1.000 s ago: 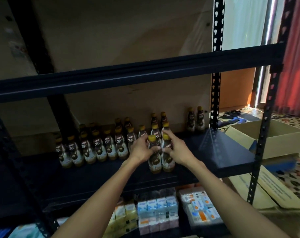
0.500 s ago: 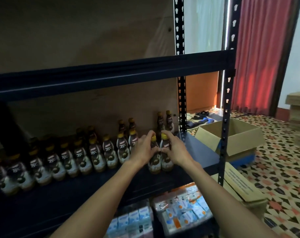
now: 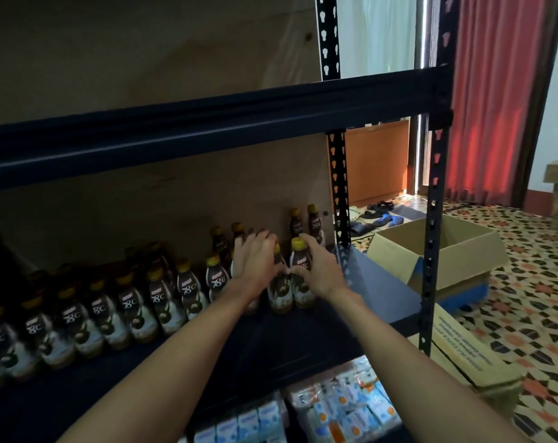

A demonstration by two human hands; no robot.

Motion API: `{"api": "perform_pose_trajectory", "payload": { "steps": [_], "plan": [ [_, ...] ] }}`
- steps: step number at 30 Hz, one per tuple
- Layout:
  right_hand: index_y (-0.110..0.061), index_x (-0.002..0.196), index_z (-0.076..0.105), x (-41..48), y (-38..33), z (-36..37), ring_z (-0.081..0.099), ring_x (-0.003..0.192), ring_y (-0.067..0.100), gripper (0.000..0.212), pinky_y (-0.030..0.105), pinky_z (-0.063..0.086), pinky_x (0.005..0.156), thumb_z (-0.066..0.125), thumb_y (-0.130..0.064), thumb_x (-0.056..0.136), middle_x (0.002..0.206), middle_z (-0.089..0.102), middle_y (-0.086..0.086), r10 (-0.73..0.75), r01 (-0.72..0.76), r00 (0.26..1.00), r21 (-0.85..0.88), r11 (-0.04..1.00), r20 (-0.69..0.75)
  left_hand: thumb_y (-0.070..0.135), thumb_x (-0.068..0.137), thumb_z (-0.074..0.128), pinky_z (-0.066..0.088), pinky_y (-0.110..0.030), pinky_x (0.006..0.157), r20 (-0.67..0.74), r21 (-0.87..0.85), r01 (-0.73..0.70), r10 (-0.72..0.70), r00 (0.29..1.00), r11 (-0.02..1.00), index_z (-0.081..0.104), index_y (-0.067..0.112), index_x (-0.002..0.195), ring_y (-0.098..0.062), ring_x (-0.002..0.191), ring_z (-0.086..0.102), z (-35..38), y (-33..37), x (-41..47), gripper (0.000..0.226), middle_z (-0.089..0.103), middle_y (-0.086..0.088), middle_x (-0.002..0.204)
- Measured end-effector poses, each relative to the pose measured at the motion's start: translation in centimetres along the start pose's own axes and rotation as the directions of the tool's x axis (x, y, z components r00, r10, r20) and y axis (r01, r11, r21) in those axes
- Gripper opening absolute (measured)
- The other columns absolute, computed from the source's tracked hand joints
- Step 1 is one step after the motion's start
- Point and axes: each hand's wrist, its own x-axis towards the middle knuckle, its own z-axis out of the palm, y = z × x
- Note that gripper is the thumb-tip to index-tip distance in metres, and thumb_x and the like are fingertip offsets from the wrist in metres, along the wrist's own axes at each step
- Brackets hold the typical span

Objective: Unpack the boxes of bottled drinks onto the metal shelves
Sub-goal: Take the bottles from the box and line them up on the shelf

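On the dark metal shelf [image 3: 376, 298] stands a row of brown coffee bottles with yellow caps [image 3: 162, 302], running off to the left. At the row's right end stand two bottles side by side. My left hand [image 3: 258, 263] grips the left bottle [image 3: 280, 292]. My right hand [image 3: 316, 266] grips the right bottle [image 3: 301, 282]. Both bottles are upright with their bases on the shelf. Two more bottles [image 3: 306, 225] stand at the back by the wall.
An open cardboard box [image 3: 460, 251] sits on the patterned floor to the right, past the shelf's upright post [image 3: 434, 219]. Flat cardboard [image 3: 463, 353] lies below it. Packs of small blue-white cartons [image 3: 344, 407] fill the lower shelf. The upper shelf beam [image 3: 207, 132] crosses overhead.
My view has swung to the right and slightly closer. Both hands stay on the two bottles at the row's right end, which have shifted a little further back on the shelf.
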Motion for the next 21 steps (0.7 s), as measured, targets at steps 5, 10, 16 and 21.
{"api": "perform_pose_trajectory", "payload": {
  "steps": [5,10,16,21],
  "plan": [
    [-0.02,0.133,0.058,1.5,0.2,0.8,0.061,0.116,0.021,0.06,0.037,0.048,0.1,0.084,-0.025,0.079,0.122,0.066,0.002,0.012,-0.012,1.0,0.052,0.999,-0.014,0.055,0.075,0.076,0.037,-0.038,0.097,-0.02,0.056,-0.031,0.033,0.999,0.998,0.06,0.024,0.119,-0.019,0.122,0.053,0.4,-0.9,0.6,0.056,0.057,0.003,0.132],
    [-0.018,0.122,0.062,2.3,-0.4,1.4,0.064,0.108,0.02,0.048,0.037,0.051,0.096,0.084,-0.024,0.08,0.113,0.069,0.001,0.042,-0.042,0.999,0.066,0.997,0.001,0.05,0.075,0.079,0.043,-0.038,0.091,-0.017,0.069,-0.031,0.032,0.999,0.997,0.063,0.023,0.111,-0.018,0.112,0.057,0.3,-1.3,1.0,0.048,0.056,0.005,0.122],
    [-0.019,0.121,0.061,2.8,-0.4,1.7,0.064,0.107,0.018,0.043,0.035,0.05,0.096,0.081,-0.022,0.083,0.111,0.068,-0.002,0.088,-0.09,0.996,0.1,0.991,0.025,0.045,0.079,0.077,0.051,-0.036,0.081,-0.015,0.051,-0.043,0.043,0.999,0.998,0.063,0.023,0.108,-0.018,0.103,0.061,0.4,-1.7,1.0,0.039,0.058,0.005,0.12],
    [-0.021,0.133,0.051,2.5,-0.6,1.9,0.057,0.123,0.024,0.064,0.039,0.047,0.105,0.084,-0.036,0.08,0.128,0.06,0.004,0.087,-0.091,0.992,0.049,0.995,0.088,0.049,0.088,0.064,0.031,-0.044,0.108,0.009,0.182,-0.093,0.093,0.996,0.979,0.058,0.024,0.124,-0.02,0.119,0.055,-0.2,-1.6,0.7,0.044,0.056,0.001,0.131]
  ]
}}
